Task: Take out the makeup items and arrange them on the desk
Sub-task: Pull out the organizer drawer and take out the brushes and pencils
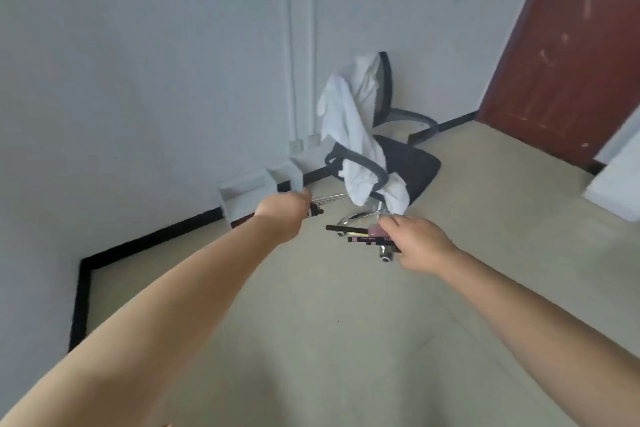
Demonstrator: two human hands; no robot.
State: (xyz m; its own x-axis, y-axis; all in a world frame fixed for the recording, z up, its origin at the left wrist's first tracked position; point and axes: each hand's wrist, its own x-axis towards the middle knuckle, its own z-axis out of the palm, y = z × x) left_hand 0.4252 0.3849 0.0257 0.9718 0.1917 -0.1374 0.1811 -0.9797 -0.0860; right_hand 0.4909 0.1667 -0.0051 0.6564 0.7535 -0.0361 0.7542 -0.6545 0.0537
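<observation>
Both my arms reach forward over a beige floor. My left hand is closed around a small dark makeup item whose end sticks out to the right of the fist. My right hand grips a bundle of thin makeup pencils, black and pink, which point left from the fingers. A pinkish piece shows at the fingertips. The two hands are apart, with the pencils' tips between them. No desk is in view.
A black office chair draped with a white garment stands ahead. A white open box sits by the wall at left. A brown door is at right, and a white furniture edge at far right.
</observation>
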